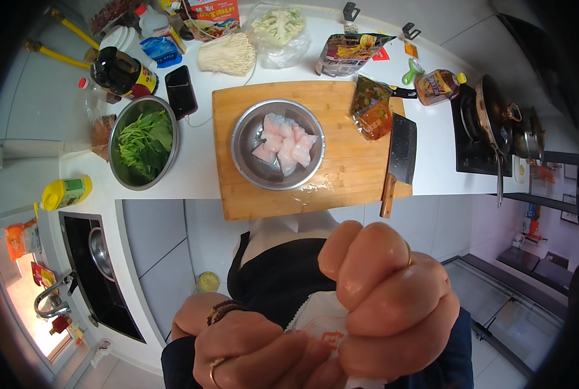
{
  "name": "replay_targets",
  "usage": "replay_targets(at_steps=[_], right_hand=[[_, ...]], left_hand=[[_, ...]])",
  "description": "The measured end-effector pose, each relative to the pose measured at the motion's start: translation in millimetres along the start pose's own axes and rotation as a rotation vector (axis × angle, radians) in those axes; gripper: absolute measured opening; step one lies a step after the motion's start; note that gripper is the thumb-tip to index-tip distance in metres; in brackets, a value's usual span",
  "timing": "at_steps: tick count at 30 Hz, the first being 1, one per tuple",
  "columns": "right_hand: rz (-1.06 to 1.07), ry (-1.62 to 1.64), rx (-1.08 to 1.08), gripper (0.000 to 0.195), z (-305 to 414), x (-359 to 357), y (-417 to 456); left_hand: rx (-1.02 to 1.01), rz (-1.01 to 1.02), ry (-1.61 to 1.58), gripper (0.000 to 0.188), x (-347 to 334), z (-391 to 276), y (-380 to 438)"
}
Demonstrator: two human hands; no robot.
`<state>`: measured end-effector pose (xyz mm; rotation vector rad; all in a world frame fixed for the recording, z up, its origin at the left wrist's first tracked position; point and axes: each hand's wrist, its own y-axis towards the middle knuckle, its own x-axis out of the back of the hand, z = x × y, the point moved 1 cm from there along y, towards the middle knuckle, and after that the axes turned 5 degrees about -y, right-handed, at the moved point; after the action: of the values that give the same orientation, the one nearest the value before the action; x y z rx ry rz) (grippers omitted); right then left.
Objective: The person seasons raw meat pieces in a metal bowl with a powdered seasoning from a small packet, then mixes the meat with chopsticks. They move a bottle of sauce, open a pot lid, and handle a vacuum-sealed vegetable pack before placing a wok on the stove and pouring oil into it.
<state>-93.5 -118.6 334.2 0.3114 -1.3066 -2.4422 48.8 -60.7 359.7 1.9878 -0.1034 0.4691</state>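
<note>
Close to the camera, my left hand (265, 347) and my right hand (391, 301) both grip a small white packet (318, 316) with red print and a serrated edge. Its lower part is hidden by my fingers. Beyond them, a steel bowl (237, 160) with pieces of pale raw fish (289, 141) stands on a wooden cutting board (352, 170). A cleaver (402, 150) lies along the board's right edge. Sauce pouches (372, 109) lie at its upper right, beside a black-handled knife (404, 92).
Leafy greens fill a steel bowl (176, 146) on the left, near a phone (181, 92) and dark bottle (119, 73). Enoki mushrooms (227, 54) and cauliflower (279, 25) lie at the back. Pans (493, 114) stand on the right cooktop; a sink (83, 272) is at lower left.
</note>
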Motion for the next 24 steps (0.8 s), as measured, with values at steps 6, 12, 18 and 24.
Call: replay_targets(at_steps=[6,12,18,24], right_hand=[[-0.235,-0.105,-0.586,0.007,15.4,-13.4,-3.7],[-0.144,-0.155,-0.627,0.014,-39.6,11.0,-39.4],[-0.142,-0.224,-0.737,0.015,-53.0,14.8,-52.9],[-0.309,-0.07,-1.127,0.013,-74.5,19.2,-72.5]], left_hand=[[0.576,-0.004,0.02,0.019,-11.7,2.6,0.8],[0.544,-0.12,-0.015,0.013,-39.8,62.9,-30.4],[0.722,-0.158,-0.084,0.01,-46.8,76.2,-34.5],[1.064,-0.019,-0.36,0.017,-63.2,109.6,-78.6]])
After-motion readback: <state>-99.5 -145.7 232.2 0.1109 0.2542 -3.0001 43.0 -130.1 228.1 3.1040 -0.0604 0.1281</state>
